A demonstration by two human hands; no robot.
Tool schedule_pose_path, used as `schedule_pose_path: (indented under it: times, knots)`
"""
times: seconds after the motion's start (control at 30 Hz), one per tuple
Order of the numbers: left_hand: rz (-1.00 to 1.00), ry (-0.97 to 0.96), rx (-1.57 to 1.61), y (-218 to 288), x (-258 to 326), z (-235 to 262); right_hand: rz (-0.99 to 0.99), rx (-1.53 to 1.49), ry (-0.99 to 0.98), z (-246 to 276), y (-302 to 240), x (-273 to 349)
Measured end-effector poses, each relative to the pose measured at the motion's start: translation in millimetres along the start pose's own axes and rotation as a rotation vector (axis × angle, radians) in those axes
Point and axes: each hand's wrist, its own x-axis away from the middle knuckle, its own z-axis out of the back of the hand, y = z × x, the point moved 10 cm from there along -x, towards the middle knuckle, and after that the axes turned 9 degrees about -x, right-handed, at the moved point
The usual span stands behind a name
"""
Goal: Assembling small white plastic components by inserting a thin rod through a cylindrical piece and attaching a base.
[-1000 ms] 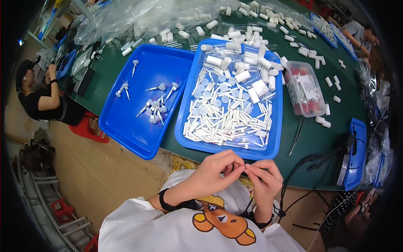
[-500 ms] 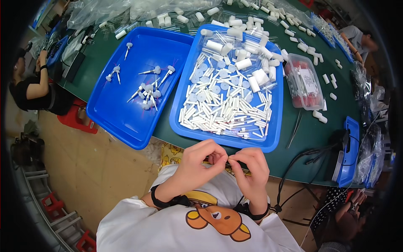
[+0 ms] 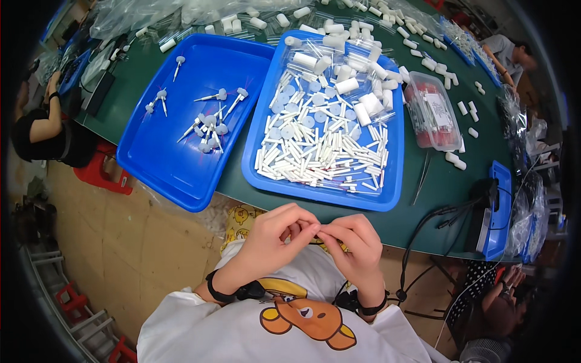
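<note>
My left hand (image 3: 272, 239) and my right hand (image 3: 356, 245) meet fingertip to fingertip in front of my chest, by the table's near edge. Both pinch closed; whatever lies between the fingertips is too small to make out. Just beyond them stands a blue tray (image 3: 249, 158) holding many thin white rods (image 3: 311, 158), pale translucent discs (image 3: 308, 121) and thick white cylinders (image 3: 347, 86). A second blue tray (image 3: 163, 148), to its left, holds several small pieces (image 3: 210, 128), each with a pale round head on a thin white stem and fine reddish wires.
A clear plastic box (image 3: 448, 134) with red contents stands right of the trays, metal tweezers (image 3: 420, 184) near it. Black cables (image 3: 423, 221) hang over the right table edge. Loose white cylinders and clear plastic bags (image 3: 130, 18) lie at the back. Other people sit left and right.
My fingertips have come closer together and overlap more. The view has shifted slightly, so the trays sit a little further up and left.
</note>
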Motion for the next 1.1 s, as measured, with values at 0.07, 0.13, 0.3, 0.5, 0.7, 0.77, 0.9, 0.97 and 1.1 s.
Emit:
schedule_pose_path:
  times: [0.07,0.13,0.3,0.5,0.7,0.77,0.9,0.97,1.1]
  knots:
    - [-0.006,0.028,-0.029,-3,0,5,0.024,0.01,-0.023,-3,-4,-4]
    - [0.003,0.04,-0.027,-11,3,9,0.041,-0.021,-0.076,-8,-7,-9]
    - [0.096,-0.024,0.193,-39,14,4,0.115,-0.013,-0.225,-24,-16,-25]
    - [0.111,0.031,0.221,-45,18,16,0.111,0.042,-0.359,-32,-22,-37]
    - [-0.008,-0.181,-0.1,-29,22,15,-0.284,0.419,-0.147,52,33,-63]
    - [-0.168,-0.26,-0.213,-17,23,4,-0.403,0.509,-0.11,74,60,-65]
    - [-0.385,-0.429,-0.273,20,15,-10,-0.437,0.594,-0.113,74,80,-71]
    - [-0.4,-0.459,-0.262,43,-6,-8,-0.389,0.65,-0.131,63,80,-73]
    - [-0.544,-0.217,-0.25,100,-65,15,-0.379,0.721,-0.021,63,91,-77]
